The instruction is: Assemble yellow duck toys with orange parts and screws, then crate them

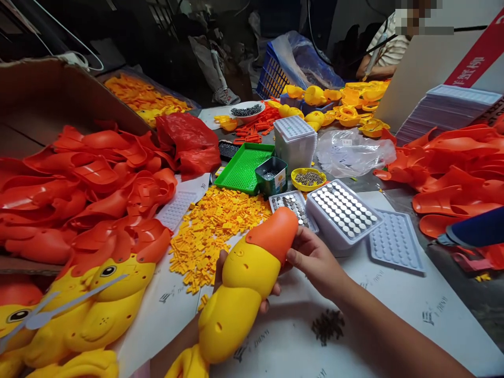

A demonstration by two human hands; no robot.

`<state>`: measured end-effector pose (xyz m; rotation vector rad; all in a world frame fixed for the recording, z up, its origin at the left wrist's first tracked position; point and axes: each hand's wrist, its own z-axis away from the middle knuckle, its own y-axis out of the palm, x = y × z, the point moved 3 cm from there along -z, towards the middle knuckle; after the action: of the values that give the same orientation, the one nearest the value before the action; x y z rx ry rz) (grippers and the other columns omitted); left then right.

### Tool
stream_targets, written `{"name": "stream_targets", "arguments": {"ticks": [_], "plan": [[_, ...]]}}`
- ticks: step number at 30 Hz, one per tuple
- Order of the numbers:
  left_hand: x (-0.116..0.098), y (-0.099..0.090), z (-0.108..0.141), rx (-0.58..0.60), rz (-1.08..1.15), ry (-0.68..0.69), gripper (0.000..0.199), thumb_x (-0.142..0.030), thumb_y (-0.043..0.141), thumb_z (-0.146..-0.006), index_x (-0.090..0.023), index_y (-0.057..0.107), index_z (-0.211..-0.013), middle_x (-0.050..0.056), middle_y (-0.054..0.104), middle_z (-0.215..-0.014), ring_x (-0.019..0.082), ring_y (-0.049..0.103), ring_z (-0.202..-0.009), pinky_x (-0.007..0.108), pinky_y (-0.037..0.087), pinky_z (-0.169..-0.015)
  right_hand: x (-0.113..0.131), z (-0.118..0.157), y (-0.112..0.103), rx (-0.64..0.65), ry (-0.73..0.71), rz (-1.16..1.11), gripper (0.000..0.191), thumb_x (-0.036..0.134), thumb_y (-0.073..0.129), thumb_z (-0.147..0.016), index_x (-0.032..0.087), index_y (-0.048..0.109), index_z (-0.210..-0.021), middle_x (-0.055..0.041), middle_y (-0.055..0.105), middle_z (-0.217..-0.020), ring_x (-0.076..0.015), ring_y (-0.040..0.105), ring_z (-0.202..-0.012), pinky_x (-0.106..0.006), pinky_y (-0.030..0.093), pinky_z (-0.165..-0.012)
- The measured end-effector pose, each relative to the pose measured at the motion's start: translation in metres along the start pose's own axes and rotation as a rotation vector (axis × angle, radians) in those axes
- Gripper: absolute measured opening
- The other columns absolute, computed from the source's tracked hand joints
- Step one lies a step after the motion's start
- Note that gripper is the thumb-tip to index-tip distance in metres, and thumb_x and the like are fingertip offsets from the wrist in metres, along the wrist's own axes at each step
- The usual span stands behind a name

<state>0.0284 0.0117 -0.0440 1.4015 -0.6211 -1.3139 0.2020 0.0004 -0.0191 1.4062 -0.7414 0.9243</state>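
Observation:
A yellow plastic duck toy (242,302) with an orange bill piece (273,233) lies tilted across the middle of the view, above the white sheet. My left hand (221,266) supports it from behind, with its thumb at one side of the head and fingertips showing at the other. At the orange bill piece, my right hand (315,257) grips the edge with thumb and fingers. The duck's body hides much of my left palm. A small pile of dark screws (328,326) rests on the sheet below my right wrist.
Orange bill pieces (106,173) fill a carton at left, above several finished-looking ducks (114,310). Small yellow parts (212,226) are heaped beyond my hands. A white tray of round discs (342,212), a green basket (246,168) and a blue screwdriver (476,228) surround the workspace. Another person (388,50) sits behind.

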Motion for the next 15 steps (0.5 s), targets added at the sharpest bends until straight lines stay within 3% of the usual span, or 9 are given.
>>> {"name": "stream_targets", "arguments": {"ticks": [2,5,8,10,13,14,15], "plan": [[0.007,0.005,0.001,0.054,0.09,-0.106,0.091,-0.075,0.062,-0.062,-0.009,0.057,-0.124,0.016,0.07,-0.098,0.021,0.071,-0.076,0.02,0.052,-0.048,-0.002,0.001,-0.001,-0.03,-0.052,0.05,0.044,0.051,0.077,-0.069,0.021,0.059,-0.097,-0.0026,0.058,-0.089,-0.0177,0.059,-0.08,-0.031,0.054,-0.063],[0.012,0.005,0.003,0.043,0.121,-0.024,0.094,-0.076,0.063,-0.06,-0.008,0.057,-0.124,0.016,0.069,-0.098,0.02,0.071,-0.075,0.02,0.053,-0.055,0.001,0.004,0.001,-0.032,-0.097,0.173,0.044,0.056,0.072,-0.071,0.021,0.058,-0.093,-0.0028,0.061,-0.085,-0.0168,0.059,-0.073,-0.03,0.051,-0.06],[0.012,0.002,0.003,0.019,0.044,0.1,0.099,-0.078,0.062,-0.06,-0.007,0.053,-0.128,0.019,0.068,-0.102,0.024,0.07,-0.08,0.025,0.054,-0.064,0.023,0.01,-0.001,-0.114,-0.138,0.624,0.041,0.054,0.068,-0.076,0.019,0.051,-0.062,0.0011,0.055,-0.059,-0.0133,0.052,-0.056,-0.026,0.04,-0.052],[0.008,0.002,0.001,0.038,-0.047,0.144,0.103,-0.079,0.06,-0.06,-0.004,0.051,-0.13,0.019,0.068,-0.103,0.028,0.069,-0.083,0.032,0.054,-0.072,0.051,0.015,-0.01,-0.234,-0.193,0.997,0.045,0.049,0.062,-0.082,0.019,0.045,-0.052,0.0017,0.049,-0.05,-0.0124,0.047,-0.051,-0.026,0.033,-0.05],[0.004,0.005,-0.001,0.11,-0.112,0.148,0.103,-0.08,0.058,-0.061,-0.007,0.05,-0.133,0.02,0.065,-0.113,0.033,0.068,-0.09,0.04,0.052,-0.081,0.101,0.011,-0.042,-0.488,-0.253,1.488,0.033,0.04,0.05,-0.09,0.018,0.059,-0.067,-0.0043,0.061,-0.067,-0.0176,0.054,-0.064,-0.03,0.038,-0.059],[0.003,0.005,-0.001,0.13,-0.113,0.13,0.101,-0.079,0.058,-0.062,-0.01,0.049,-0.134,0.02,0.063,-0.118,0.034,0.068,-0.093,0.041,0.052,-0.081,0.117,0.005,-0.059,-0.567,-0.208,1.666,0.025,0.035,0.049,-0.091,0.018,0.065,-0.081,-0.0079,0.066,-0.085,-0.021,0.058,-0.078,-0.032,0.041,-0.069],[0.002,0.005,0.0,0.143,-0.107,0.117,0.099,-0.079,0.057,-0.062,-0.013,0.048,-0.135,0.019,0.062,-0.121,0.034,0.068,-0.094,0.039,0.053,-0.079,0.129,-0.002,-0.079,-0.664,-0.073,1.845,0.025,0.033,0.046,-0.092,0.018,0.066,-0.094,-0.0107,0.066,-0.1,-0.0252,0.058,-0.09,-0.036,0.042,-0.075]]}}
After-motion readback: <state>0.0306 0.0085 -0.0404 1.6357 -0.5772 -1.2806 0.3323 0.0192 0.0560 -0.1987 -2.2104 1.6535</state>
